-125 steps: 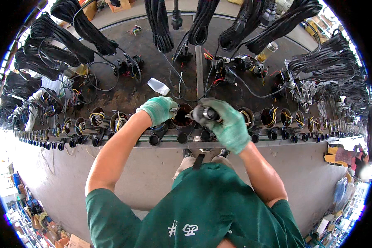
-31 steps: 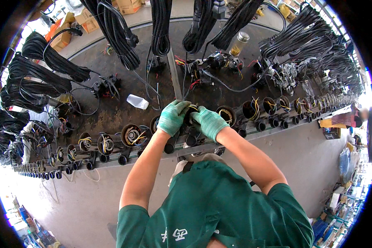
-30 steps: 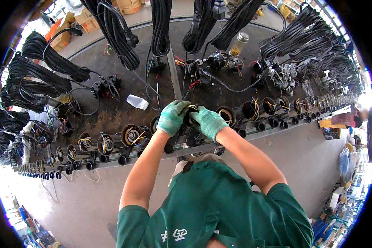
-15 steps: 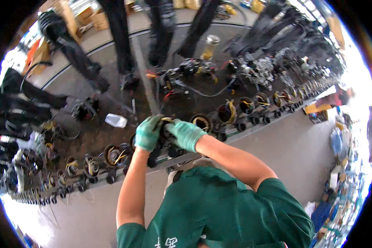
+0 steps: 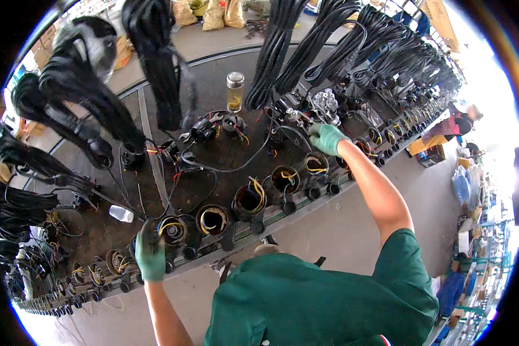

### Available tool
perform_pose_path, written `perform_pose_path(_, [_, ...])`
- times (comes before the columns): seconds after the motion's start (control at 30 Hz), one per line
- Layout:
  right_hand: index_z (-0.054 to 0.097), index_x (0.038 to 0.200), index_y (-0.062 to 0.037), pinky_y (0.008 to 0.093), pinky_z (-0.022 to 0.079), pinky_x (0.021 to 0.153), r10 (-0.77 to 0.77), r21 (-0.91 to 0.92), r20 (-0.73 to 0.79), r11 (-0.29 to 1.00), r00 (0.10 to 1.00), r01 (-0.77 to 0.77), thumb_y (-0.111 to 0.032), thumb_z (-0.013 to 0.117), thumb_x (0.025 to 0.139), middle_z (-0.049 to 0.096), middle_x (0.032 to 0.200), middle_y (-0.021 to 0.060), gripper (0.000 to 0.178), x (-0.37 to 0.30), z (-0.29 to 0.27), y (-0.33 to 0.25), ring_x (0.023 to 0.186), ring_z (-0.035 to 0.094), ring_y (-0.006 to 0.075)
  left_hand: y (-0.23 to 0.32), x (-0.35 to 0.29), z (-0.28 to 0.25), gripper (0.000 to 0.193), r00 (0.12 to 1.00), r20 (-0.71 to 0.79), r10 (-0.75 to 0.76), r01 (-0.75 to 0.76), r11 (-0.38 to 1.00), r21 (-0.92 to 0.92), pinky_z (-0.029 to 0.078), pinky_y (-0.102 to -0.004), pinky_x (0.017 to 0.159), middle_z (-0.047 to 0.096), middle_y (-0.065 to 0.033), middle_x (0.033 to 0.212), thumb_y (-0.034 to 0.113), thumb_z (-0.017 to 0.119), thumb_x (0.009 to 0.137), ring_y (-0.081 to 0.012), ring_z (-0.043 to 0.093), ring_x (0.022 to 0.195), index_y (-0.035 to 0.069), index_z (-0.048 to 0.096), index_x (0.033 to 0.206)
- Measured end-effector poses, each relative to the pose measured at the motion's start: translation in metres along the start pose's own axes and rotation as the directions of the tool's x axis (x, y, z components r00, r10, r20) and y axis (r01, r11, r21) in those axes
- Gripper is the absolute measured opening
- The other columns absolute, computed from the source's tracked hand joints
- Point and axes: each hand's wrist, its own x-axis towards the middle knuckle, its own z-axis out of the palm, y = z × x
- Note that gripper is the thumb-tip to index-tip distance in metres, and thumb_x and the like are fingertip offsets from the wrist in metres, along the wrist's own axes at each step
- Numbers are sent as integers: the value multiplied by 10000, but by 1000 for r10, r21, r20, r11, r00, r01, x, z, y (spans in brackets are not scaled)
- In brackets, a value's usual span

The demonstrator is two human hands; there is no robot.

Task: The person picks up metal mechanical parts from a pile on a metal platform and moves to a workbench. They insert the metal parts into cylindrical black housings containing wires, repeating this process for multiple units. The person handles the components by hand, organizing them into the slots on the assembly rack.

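Observation:
My left hand [image 5: 150, 254], in a green knit glove with dark fingertips, is beside a round black motor housing [image 5: 173, 230] with coiled yellow wires inside. Its fingers point away from me and blur into the dark parts, so their grip is unclear. To the right, my right hand [image 5: 327, 139], gloved alike, reaches over the bench with fingers apart and nothing visible in them. Just beyond it lies a pile of silvery metal parts [image 5: 324, 104]. Between my hands several more housings line the bench edge, among them a wide one [image 5: 249, 199] with yellow leads.
Thick bundles of black cable [image 5: 86, 86] rise along the far side of the dark bench [image 5: 207, 155]. A glass jar [image 5: 234, 95] stands upright there. A white plastic bottle [image 5: 121, 213] lies at left. Another person [image 5: 458, 124] is at far right, by a box [image 5: 431, 155].
Both hands were together at one housing. They have parted: the right reaches far right to the metal parts, the left stays near the housing's left side. The view has shifted rightward.

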Motion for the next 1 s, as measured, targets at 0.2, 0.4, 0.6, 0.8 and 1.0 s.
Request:
perform_pose_path(0.2, [677,1291,-51,488,531,995,-30,-176,25,984,999,34,-301,705,910,694,1253,258,456,112,18,48,1169,668,418,3,-165,25,402,800,-230,-554,485,823,-296,550,-290,858,707,-82,1235,-16,617,1020,-137,653,1003,-1,606,1422])
perform_pose_path(0.4, [670,1337,-66,487,545,1039,61,-452,200,891,978,37,-476,729,921,675,1337,236,587,203,69,39,1240,662,376,20,-393,72,378,515,-122,-849,852,522,-35,557,-286,825,723,-57,1002,-15,621,978,-139,651,879,12,657,1353])
perform_pose_path(0.6, [690,1298,-74,487,528,1045,56,-411,363,905,930,106,-446,661,913,687,1335,220,536,206,47,42,1237,660,390,28,-557,116,355,418,-159,-895,839,447,-310,563,-320,765,744,-52,966,101,677,955,-158,656,801,43,680,1305])
perform_pose_path(0.8, [653,1290,5,502,537,959,9,-142,124,990,992,9,-551,633,950,720,1197,268,652,141,-8,52,1130,697,416,74,-440,99,347,378,-14,-926,894,369,-255,578,-331,799,764,-100,1057,115,673,994,-188,721,912,3,656,1321])
perform_pose_path(1.0, [662,1237,-30,317,496,624,90,444,-223,896,971,19,-341,595,1080,675,856,82,356,48,-91,45,714,631,120,48,-284,62,367,650,-135,-748,738,664,-124,546,-311,978,732,-114,1228,42,684,1006,-163,679,1100,-22,650,1366])
